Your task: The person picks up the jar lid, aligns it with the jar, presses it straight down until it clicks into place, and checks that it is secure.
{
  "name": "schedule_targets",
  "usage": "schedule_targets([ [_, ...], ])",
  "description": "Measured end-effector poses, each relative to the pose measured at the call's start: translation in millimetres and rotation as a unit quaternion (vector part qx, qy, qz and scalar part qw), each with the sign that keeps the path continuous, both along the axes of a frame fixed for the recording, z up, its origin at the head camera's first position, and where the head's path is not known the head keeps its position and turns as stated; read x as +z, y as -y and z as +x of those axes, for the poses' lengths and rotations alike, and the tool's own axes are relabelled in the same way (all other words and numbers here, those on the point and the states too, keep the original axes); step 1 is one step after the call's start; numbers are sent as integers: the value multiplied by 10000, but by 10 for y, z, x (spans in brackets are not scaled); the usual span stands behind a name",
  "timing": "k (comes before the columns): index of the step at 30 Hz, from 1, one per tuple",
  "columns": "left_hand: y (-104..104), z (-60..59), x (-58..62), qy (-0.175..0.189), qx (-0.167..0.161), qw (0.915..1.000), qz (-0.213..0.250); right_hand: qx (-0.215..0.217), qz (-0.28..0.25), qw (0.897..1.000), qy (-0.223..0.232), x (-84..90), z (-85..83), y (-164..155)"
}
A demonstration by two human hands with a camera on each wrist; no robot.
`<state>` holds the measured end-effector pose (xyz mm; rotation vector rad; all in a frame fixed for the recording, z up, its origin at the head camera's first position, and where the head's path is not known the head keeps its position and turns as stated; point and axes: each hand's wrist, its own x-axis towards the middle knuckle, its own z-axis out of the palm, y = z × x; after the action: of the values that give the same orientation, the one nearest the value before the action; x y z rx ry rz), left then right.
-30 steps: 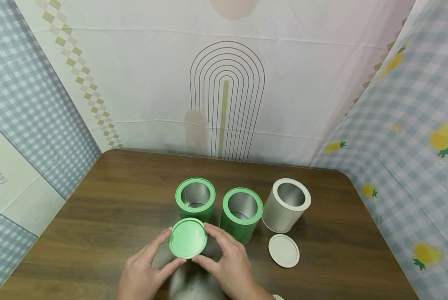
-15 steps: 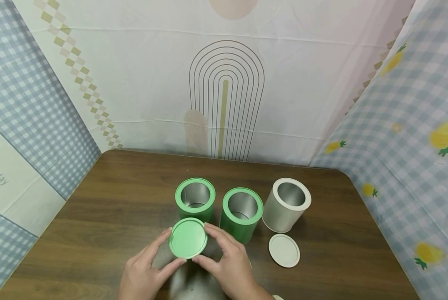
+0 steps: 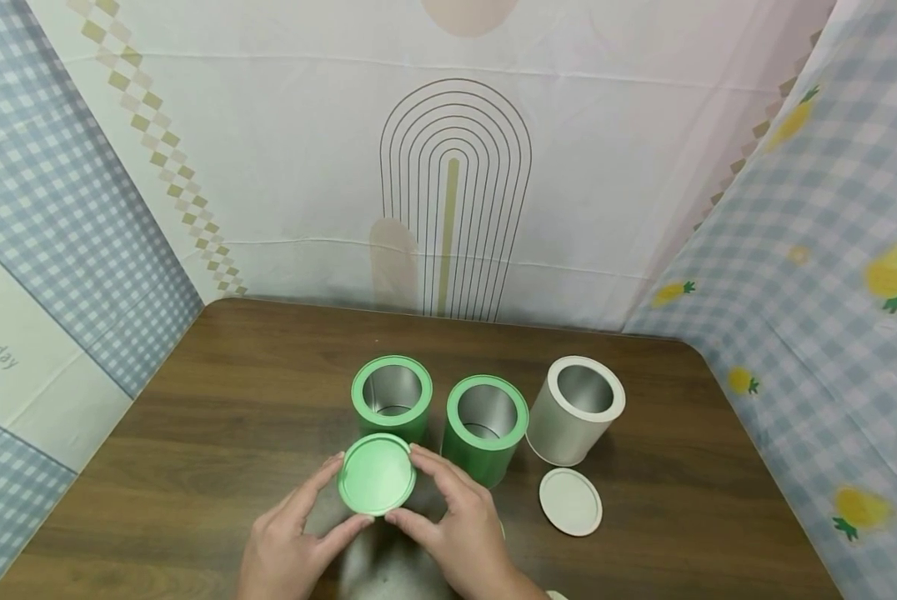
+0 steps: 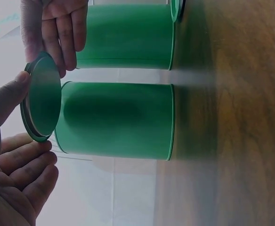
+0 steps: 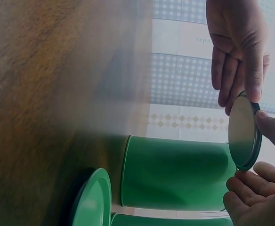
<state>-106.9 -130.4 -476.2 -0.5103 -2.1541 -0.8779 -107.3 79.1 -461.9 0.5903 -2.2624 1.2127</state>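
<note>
Both hands hold a round green lid [image 3: 377, 475] by its edge, raised above the table. My left hand [image 3: 287, 533] pinches its left side between thumb and fingertips; my right hand [image 3: 463, 525] does likewise on the right. Just beyond the lid stands an open green can [image 3: 413, 431], upright, with a bare metal inside. A second open green can [image 3: 480, 457] is to its right, behind my right hand. In the right wrist view, another green lid [image 5: 94, 200] lies on the table; in the head view my right hand mostly hides it.
An open white can [image 3: 561, 435] stands at the right, with a white lid [image 3: 571, 502] flat on the table in front of it. A pale edge [image 3: 557, 595] of something shows at the bottom. Patterned cloth [image 3: 306, 167] hangs behind the brown table [image 3: 193, 467].
</note>
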Motion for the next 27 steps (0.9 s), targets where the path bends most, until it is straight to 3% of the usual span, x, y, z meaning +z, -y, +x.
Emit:
schedule_targets([
  [10,-2,-27,23,-55,-167,9996,207,12,-50,9999,159,23,-14,0],
  [27,-24,-48,54,-73,-229,9996,168,-26,-77,10000,-32,14,-30,-27],
])
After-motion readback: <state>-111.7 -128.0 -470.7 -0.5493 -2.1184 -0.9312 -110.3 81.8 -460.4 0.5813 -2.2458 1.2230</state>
